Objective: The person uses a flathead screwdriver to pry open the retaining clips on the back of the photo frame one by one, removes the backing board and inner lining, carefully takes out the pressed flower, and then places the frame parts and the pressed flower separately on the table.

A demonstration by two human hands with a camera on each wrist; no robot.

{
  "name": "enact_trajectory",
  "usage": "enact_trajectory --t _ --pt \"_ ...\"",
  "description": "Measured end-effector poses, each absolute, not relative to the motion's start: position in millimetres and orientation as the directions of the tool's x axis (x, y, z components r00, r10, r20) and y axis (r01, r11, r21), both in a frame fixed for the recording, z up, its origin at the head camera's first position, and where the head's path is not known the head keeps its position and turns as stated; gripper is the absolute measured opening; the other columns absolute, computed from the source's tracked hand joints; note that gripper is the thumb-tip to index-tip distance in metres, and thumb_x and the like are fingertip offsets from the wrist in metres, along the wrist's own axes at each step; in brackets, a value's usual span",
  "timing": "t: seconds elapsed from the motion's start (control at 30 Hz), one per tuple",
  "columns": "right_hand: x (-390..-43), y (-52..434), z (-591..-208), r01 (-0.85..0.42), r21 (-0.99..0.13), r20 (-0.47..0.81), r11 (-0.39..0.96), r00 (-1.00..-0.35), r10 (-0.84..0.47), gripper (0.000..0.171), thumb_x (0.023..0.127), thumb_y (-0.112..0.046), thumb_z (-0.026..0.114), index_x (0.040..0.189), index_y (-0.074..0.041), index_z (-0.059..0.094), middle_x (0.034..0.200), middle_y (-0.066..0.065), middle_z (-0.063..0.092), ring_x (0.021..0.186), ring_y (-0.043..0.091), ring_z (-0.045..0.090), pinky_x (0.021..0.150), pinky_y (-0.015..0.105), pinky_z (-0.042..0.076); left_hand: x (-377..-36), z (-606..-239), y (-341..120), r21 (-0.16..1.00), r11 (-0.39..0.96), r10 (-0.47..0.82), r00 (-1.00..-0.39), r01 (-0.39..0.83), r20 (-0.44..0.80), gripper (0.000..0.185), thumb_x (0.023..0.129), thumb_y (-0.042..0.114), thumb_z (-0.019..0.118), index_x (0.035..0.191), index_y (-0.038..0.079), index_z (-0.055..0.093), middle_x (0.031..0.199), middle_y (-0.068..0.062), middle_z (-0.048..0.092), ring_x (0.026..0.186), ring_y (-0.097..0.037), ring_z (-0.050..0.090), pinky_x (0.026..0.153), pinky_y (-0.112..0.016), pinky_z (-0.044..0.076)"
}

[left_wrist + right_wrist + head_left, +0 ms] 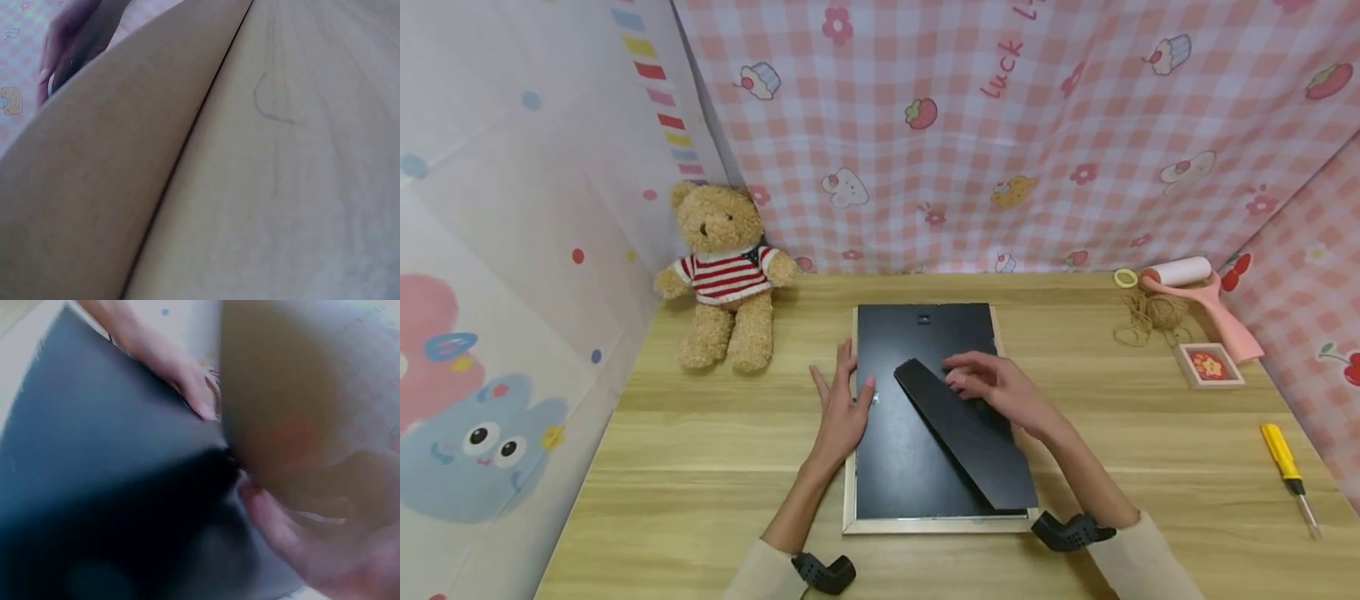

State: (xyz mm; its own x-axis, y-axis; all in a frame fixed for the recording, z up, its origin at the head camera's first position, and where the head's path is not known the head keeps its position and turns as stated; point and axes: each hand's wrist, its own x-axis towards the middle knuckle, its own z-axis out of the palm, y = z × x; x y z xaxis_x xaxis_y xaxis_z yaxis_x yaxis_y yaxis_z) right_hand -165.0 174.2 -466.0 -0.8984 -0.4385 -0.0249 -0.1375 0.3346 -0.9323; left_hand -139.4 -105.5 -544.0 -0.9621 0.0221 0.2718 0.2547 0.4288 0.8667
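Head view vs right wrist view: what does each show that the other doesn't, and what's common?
Head view only: the whole layout. A teddy bear sits at the back left of the wooden table; a lint roller, coiled twine, a small framed picture and a yellow screwdriver lie on the right. The picture frame lies face down.

Right wrist view only: a blurred close-up of fingers against the dark board; little else is readable.

Both: the frame's black backing, the left hand at its left edge, and the right hand on the stand flap.
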Motion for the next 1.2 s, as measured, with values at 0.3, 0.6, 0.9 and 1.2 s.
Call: enact_trajectory --t 0.3,0.6,0.9,1.2 --pt "-149 211 -465 -0.185 -0.713 0.051 0.677 -0.976 -0.213 0.039 0.108 -0.002 0.065 0.141 0.018 0.060 0.109 0.027 0.075 0.094 0.039 0.076 0.080 0.045 0.064 -142 -541 -104 0.887 0.349 0.051 -0.951 0.303 0.305 0.045 0.112 0.007 0.058 0.152 -0.007 0.044 0.178 -0.027 0.026 0.169 -0.048 0.006 0.126 -0.069 -0.028" --pt "-134 215 -478 -0.185 -0.832 0.104 0.523 -0.978 -0.181 0.048 0.105 0.009 0.063 0.152 0.012 0.056 0.092 0.017 0.070 0.069 0.014 0.060 0.061 0.021 0.050 -144 -545 -106 0.940 0.229 0.077 -0.968 0.252 0.240 0.073 0.117 0.034 0.053 0.176 0.005 0.020 0.183 -0.017 0.018 0.169 -0.045 0.008 0.138 -0.063 0.005" --pt "-129 217 -456 -0.218 -0.876 0.195 0.430 -0.976 -0.097 0.042 0.106 0.008 0.064 0.148 0.008 0.062 0.090 0.018 0.069 0.062 0.018 0.057 0.058 0.023 0.050 -155 -540 -98 0.990 0.084 0.088 -0.991 0.111 0.103 0.081 0.114 0.054 0.054 0.178 0.034 0.008 0.186 0.012 0.006 0.172 -0.016 0.003 0.139 -0.055 0.009" --pt "-97 284 -427 -0.196 -0.788 0.175 0.584 -0.980 -0.093 0.046 0.107 0.004 0.065 0.153 0.005 0.060 0.087 0.005 0.067 0.064 0.012 0.056 0.053 0.027 0.043 -104 -467 -19 0.993 -0.079 0.065 -0.993 0.091 0.097 0.067 0.120 0.052 0.022 0.179 0.023 0.010 0.187 -0.004 0.008 0.172 -0.031 0.006 0.137 -0.062 0.012"
